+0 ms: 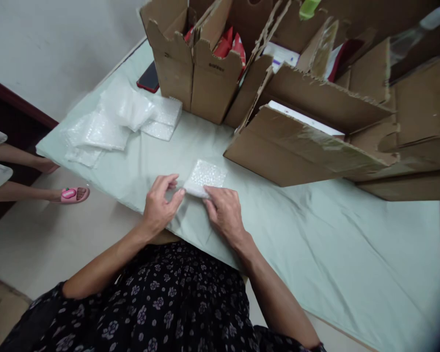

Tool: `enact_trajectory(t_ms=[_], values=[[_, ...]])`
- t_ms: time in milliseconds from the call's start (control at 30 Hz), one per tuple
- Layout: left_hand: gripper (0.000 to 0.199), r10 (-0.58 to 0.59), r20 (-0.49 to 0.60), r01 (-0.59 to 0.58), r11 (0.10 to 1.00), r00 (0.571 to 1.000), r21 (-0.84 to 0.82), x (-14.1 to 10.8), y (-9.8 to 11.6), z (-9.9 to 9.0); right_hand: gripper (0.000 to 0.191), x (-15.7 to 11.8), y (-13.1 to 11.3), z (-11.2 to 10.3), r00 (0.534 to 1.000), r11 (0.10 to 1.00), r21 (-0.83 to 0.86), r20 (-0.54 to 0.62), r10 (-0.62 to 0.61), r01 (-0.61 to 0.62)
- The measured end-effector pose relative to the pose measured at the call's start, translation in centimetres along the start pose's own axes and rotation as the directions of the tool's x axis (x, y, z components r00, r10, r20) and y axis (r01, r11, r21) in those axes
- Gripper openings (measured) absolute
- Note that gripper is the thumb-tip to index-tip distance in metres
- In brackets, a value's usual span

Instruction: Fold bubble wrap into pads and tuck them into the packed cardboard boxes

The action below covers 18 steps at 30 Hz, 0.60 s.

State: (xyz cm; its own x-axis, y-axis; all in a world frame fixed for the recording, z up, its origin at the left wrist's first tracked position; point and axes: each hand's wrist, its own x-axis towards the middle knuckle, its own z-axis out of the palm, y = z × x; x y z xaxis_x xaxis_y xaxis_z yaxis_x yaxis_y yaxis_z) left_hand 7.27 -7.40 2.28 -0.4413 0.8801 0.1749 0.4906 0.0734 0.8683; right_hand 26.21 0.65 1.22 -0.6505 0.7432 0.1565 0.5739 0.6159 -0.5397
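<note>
White bubble wrap (209,174) lies in one small folded piece on the desk (289,254), just beyond the two hands I watch from far away. The right hand (225,212) has its fingers (208,189) bent over the near edge, maybe to keep such a light thing steady. I cannot tell if the thumb pinches it too. The left hand (159,205) is loose, thumb spread away from the bent fingers; its thumb tip is at the near left corner, and I see nothing gripped. Pale green cloth covers the desk. Up and to the left, a pile of wrap (112,117) lies spread out, perhaps so it is easy to reach. A phone (149,78) lies between that and the cardboard boxes (212,90). These have open tops, I think so hands can dip in. One holds red packets (224,43).
</note>
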Motion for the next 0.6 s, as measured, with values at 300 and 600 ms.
enact_trajectory(t_ms=[300, 600], values=[[0.032, -0.323, 0.548, 0.636, 0.381, 0.772, -0.671, -2.6, 3.0, 2.0, 0.026, -3.2, -3.3, -1.1, 0.979, 0.845, 0.502, 0.023, 0.200, -0.184], [0.052, -0.227, 0.657, 0.681, 0.419, 0.719, -0.601, -3.4, 3.1, 2.0, 0.054, -3.1, -0.9, -4.7, 0.956, 0.679, 0.688, 0.075, 0.283, -0.255]])
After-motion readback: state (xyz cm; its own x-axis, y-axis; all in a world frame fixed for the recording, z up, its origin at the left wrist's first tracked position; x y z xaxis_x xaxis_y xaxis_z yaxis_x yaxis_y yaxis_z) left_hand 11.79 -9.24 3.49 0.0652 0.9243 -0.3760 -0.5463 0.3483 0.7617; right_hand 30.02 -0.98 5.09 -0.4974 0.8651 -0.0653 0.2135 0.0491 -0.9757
